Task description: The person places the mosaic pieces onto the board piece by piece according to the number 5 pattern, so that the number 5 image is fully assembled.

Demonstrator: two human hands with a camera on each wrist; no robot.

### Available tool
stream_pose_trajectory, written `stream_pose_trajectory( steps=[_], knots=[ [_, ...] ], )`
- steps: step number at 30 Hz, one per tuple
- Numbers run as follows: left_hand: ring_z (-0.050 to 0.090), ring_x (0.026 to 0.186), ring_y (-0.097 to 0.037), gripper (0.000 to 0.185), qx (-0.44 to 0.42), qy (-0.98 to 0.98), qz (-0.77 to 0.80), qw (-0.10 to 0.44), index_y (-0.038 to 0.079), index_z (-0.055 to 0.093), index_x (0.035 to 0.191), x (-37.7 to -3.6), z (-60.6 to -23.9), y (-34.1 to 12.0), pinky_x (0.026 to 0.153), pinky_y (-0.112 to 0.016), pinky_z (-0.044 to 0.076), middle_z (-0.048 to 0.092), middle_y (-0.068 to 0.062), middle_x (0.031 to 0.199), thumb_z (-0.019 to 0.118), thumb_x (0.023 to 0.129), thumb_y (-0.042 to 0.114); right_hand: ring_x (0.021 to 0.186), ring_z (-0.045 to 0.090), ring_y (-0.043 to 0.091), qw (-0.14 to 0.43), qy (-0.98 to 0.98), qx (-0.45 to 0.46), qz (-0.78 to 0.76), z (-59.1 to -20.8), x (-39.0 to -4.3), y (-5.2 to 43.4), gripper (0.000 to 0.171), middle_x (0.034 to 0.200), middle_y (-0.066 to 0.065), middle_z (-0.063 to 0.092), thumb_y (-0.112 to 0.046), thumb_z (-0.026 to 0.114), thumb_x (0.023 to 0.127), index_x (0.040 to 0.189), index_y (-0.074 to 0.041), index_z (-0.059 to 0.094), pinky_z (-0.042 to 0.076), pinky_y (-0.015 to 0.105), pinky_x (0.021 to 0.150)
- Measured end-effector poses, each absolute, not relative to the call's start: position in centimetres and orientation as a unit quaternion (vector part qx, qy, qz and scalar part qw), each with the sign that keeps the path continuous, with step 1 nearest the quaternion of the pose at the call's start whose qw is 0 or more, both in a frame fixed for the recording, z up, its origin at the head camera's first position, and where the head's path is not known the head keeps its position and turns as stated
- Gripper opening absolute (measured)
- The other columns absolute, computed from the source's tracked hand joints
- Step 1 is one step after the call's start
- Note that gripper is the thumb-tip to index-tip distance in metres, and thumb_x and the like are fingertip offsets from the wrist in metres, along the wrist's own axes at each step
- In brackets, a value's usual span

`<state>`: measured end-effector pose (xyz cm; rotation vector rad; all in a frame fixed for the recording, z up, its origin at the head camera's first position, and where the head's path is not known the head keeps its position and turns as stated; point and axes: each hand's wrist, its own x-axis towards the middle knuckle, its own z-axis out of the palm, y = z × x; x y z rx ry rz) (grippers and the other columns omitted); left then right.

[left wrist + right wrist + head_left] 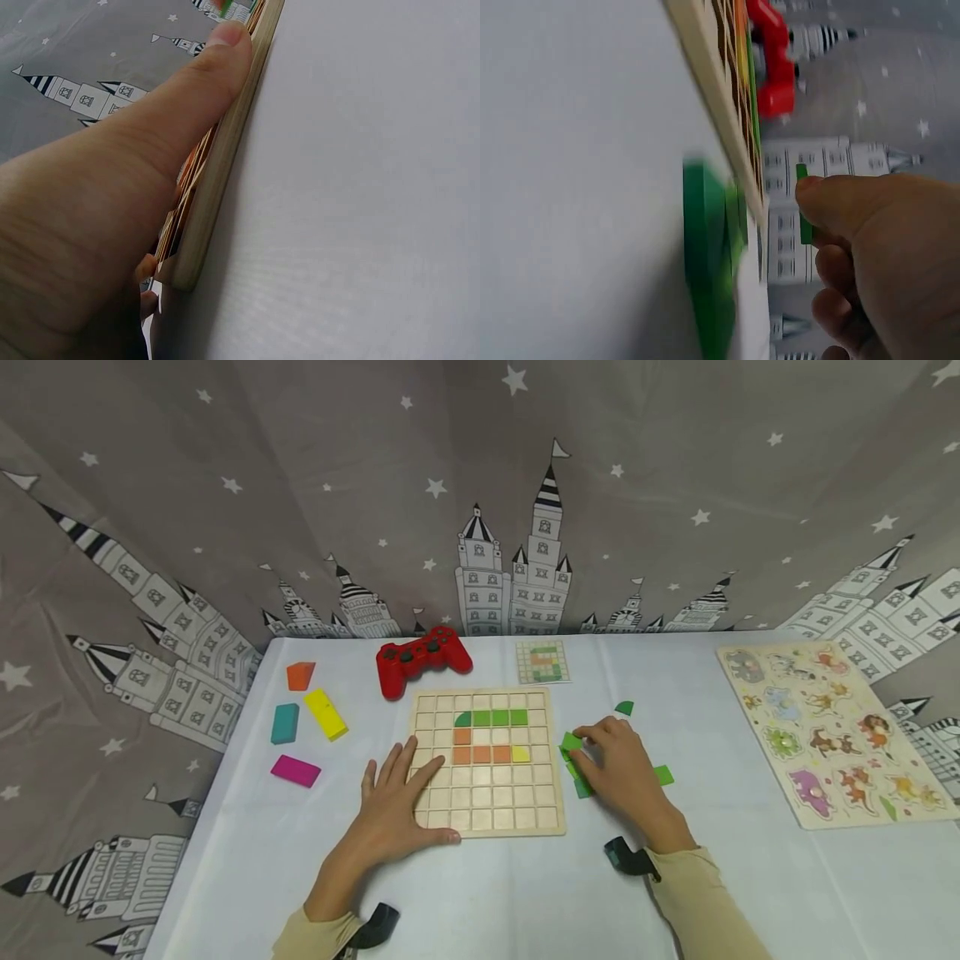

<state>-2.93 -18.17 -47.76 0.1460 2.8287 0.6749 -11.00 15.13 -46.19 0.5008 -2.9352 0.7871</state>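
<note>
- Nearest: tan sleeves (708,893) are coming in from the bottom, w/ black wrist cams (377,927) showing at the cuffs.
- L hand (397,810) is resting on the wooden grid board (517,834) at its L & near edges; fingers are spreading apart, thumb is lying on the near edge, nothing gripped.
- R hand (618,768) is pinching a thin green piece (805,217) btwn thumb & finger, just past the board's R edge.
- Under/beside R hand, loose green pcs (582,787) are lying in a small cluster; 1 green square (663,775) is sitting on the hand's far R side.
- Board is lying flat mid-table on the white cloth (510,902). Toward its far side it's holding a green quarter-round (462,719) + 3 green squares (500,718) in a row, then 1 orange square, then 3 orange + 1 yellow.
- L of board: magenta, teal, yellow & orange blocks (285,723) are lying apart.
- R: animal puzzle board (757,718) is lying at an angle, well apart.
- Farther: dk green quarter-round (624,707) is lying alone beyond R hand.
- Beyond board: red controller (423,660) L, pattern card (531,672) R.
- Back: gray castle-&-star curtain (337,460) is hanging.
</note>
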Motion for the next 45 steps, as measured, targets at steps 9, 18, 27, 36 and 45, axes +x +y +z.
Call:
stream_pose_trajectory(
  steps=[9,18,27,36,45],
  knots=[
    [0.004,0.158,-0.041,0.111,0.047,0.963,0.237,0.116,0.026,0.04,0.158,-2.8,-47.8,-18.1,0.121,-0.071,-0.002,0.007,-0.015,0.173,0.084,0.065,0.067,0.086,0.048,0.015,0.003,-0.931,0.249,0.266,-46.0,-9.1,11.2,0.029,0.095,-0.001,0.063,-0.027,0.081,0.088,0.111,-0.011,0.076,0.043,0.035,0.081],
    [0.005,0.158,-0.041,0.111,0.047,0.964,0.235,0.111,0.026,0.041,0.157,-2.7,-47.7,-18.2,0.121,-0.071,-0.001,0.008,-0.015,0.173,0.085,0.064,0.066,0.085,0.047,0.014,-0.007,-0.931,0.267,0.247,-46.6,-8.6,10.2,0.027,0.096,-0.003,0.063,-0.027,0.079,0.09,0.113,-0.012,0.076,0.044,0.034,0.082],
    [0.004,0.158,-0.04,0.111,0.046,0.965,0.232,0.115,0.026,0.04,0.158,-2.7,-47.7,-18.2,0.121,-0.071,-0.001,0.007,-0.015,0.173,0.085,0.064,0.066,0.084,0.047,0.015,-0.004,-0.933,0.268,0.24,-46.6,-8.5,10.0,0.025,0.095,-0.003,0.063,-0.025,0.078,0.091,0.113,-0.013,0.077,0.044,0.034,0.081],
    [0.003,0.159,-0.04,0.111,0.044,0.964,0.233,0.118,0.026,0.039,0.158,-2.7,-47.7,-18.2,0.122,-0.07,-0.001,0.007,-0.015,0.173,0.085,0.064,0.066,0.079,0.044,0.013,0.006,-0.938,0.255,0.236,-46.7,-8.4,9.8,0.024,0.091,-0.004,0.064,-0.025,0.079,0.089,0.11,-0.014,0.078,0.04,0.031,0.075],
    [0.005,0.158,-0.041,0.111,0.046,0.964,0.238,0.112,0.026,0.041,0.157,-2.7,-47.4,-18.1,0.122,-0.071,-0.002,0.008,-0.015,0.173,0.085,0.064,0.065,0.076,0.041,0.012,0.003,-0.943,0.239,0.23,-46.6,-8.3,9.8,0.023,0.089,-0.004,0.064,-0.025,0.079,0.089,0.11,-0.014,0.079,0.037,0.029,0.072]
  ],
)
